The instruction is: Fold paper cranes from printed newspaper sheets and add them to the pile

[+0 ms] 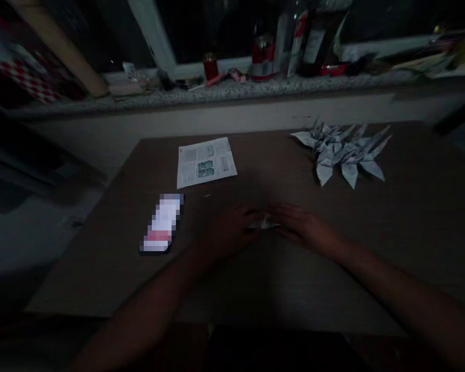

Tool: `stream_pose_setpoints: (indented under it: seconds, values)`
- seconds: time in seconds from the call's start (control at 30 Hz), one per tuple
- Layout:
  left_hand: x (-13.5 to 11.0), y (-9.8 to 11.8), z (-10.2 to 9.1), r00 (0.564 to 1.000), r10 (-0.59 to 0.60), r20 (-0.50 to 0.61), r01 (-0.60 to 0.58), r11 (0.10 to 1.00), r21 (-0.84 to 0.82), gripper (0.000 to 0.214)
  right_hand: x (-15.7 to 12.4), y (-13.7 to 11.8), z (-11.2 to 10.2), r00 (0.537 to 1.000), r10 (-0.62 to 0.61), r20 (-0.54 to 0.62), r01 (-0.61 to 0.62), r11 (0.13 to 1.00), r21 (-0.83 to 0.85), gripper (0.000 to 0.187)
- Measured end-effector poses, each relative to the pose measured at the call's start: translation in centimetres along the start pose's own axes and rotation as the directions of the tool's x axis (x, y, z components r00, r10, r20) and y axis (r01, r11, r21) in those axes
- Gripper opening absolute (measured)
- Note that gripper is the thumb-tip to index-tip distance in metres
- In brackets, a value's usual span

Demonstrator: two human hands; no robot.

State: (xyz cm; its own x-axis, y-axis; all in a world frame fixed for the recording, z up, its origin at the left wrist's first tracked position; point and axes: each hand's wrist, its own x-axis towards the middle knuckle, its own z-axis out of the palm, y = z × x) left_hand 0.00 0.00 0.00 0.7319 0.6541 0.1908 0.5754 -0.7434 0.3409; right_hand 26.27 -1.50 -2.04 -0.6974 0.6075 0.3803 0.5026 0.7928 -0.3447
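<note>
Several folded paper shapes, with points sticking outward, sit in a cluster at the far right of the tabletop, and these look finished. A small folded paper lies low over the middle of the tabletop, between the two hands and well apart from the cluster; it seems partly worked, though the light is too dim to tell how many folds it has. A printed sheet lies flat and unfolded toward the back left, with a lit phone nearer the person. The left hand comes in from the lower left and the right hand from the lower right, both forearms slanting inward so that the hands nearly meet. Each hand's fingers are drawn close together at its own end of the small paper, but I cannot tell whether they pinch it or only press it down.
</note>
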Motion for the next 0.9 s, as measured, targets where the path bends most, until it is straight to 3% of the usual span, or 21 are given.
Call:
stream_pose_setpoints:
  seconds: [0.17, 0.9]
  values:
    - [-0.3, -0.1, -0.1, 0.999, -0.011, 0.035, 0.01, 1.0, 0.022, 0.035, -0.1, 0.4, 0.1, 0.999, 0.043, -0.022, -0.042, 0.999, 0.033, 0.033]
    - [-0.3, 0.3, -1.0, 0.995, 0.018, 0.097, -0.036, 0.981, 0.192, 0.03, 0.3, 0.7, 0.1, 0.999, -0.043, 0.033, 0.044, 0.998, -0.046, 0.036]
